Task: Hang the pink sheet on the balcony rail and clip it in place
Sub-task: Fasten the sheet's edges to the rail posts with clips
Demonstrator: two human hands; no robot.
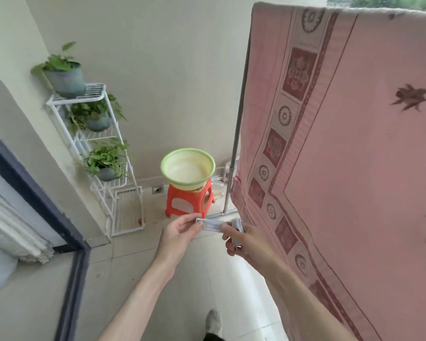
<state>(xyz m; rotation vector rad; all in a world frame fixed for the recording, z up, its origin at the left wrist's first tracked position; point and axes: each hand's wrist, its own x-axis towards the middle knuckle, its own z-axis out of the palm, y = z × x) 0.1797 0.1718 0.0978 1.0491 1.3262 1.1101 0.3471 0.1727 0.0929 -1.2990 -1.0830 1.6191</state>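
Item: pink sheet [354,143]. It hung draped over the balcony rail [340,8], whose top edge ran across the upper right of the head view; the cloth fell from the rail nearly to the floor, its patterned border toward the corner post [236,134]. No clip showed on the rail.

Item: clip [213,226], pale grey. It was held well below the rail and left of the sheet's lower border, its long axis roughly level, running between the two hands.

Item: left hand [180,233]. Its fingers [194,223] pinched the clip's left end.

Item: right hand [246,242]. Its fingers curled round the clip's right end and what appeared to be further pale clips; how many, I cannot tell. This hand lay nearer the sheet, just beside its hanging edge.

Judgement: the sheet being hung, clipping remained. The rail lay up and to the right of the fingers, so the clip would need raising and turning to bite down over the rail.

Also present, left of the sheet: a green-rimmed basin [188,168] on a red stool [190,203].
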